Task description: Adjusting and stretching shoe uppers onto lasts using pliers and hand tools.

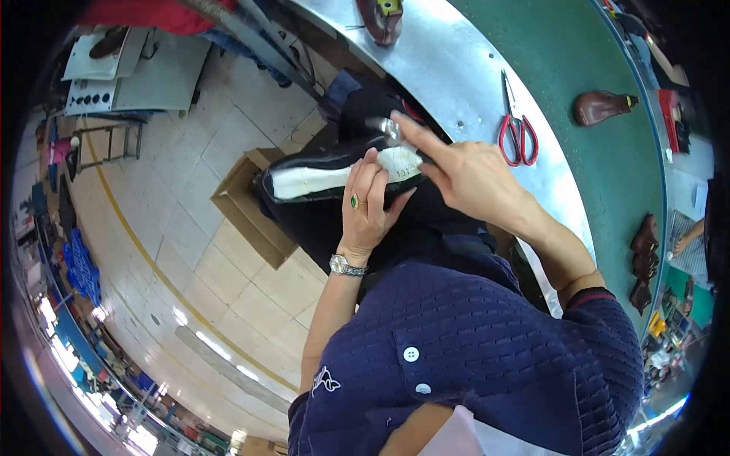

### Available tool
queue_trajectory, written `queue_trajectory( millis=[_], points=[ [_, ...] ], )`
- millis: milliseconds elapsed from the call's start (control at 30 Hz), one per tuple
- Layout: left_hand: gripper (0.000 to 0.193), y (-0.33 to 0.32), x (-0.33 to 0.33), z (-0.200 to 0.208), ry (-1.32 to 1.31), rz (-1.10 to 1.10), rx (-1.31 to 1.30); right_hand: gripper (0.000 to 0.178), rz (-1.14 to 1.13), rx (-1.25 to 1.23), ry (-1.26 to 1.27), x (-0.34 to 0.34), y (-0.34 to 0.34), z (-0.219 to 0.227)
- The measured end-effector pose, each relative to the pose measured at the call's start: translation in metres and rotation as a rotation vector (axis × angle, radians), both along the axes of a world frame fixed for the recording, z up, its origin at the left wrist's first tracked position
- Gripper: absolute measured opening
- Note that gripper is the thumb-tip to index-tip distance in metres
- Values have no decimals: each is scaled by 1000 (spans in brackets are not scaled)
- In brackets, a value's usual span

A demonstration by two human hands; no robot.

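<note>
A black shoe [319, 169] lies sole up across my lap, its white insole [308, 181] facing me and its dark upper folded round the edge. My left hand [367, 199], with a green-stoned ring and a wristwatch [346, 265], grips the shoe around its middle, fingers over the insole. In my right hand [464, 171] is a small tool [391, 131] with a shiny metal end. Motion blurs the tool, so its exact kind is unclear. Its metal end is at the shoe's far edge, close to my left fingertips.
Red-handled scissors [518, 129] lie on the metal table [551, 178] to my right. Brown shoes [601, 108] stand on the green surface [532, 45] beyond, another brown shoe [382, 19] at the table's far end. An open cardboard box [251, 220] sits on the floor at left.
</note>
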State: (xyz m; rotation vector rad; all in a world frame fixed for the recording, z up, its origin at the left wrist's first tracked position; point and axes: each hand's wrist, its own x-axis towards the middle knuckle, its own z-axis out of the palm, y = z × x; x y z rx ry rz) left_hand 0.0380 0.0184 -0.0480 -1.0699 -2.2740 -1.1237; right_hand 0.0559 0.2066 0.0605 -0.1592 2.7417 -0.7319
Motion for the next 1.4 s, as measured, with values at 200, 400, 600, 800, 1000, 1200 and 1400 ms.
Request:
queue_trajectory(
  millis=[200, 400, 600, 800, 1000, 1200, 1400],
  points=[
    [90, -40, 49, 36, -244, 495, 22, 72, -48, 78, -119, 41, -13, -15],
    [54, -80, 48, 14, -1834, 279, 1250, 71, 264, -209, -324, 64, -20, -7],
    [44, -105, 6, 19, -1874, 113, 951, 48, -57, -341, -193, 58, -12, -2],
    [73, -97, 11, 21, -1841, 81, 859, 43, -240, -515, -262, 51, 10, -2],
    [81, -96, 24, 20, -1726, 124, 969, 67, 378, -454, 337, -24, -34, 48],
    [85, -92, 18, 14, -1685, 68, 927, 66, 860, 46, 256, -95, -103, 19],
    [94, -98, 24, 15, -1685, 109, 913, 67, 930, 310, 379, -98, -112, 26]
  ],
)
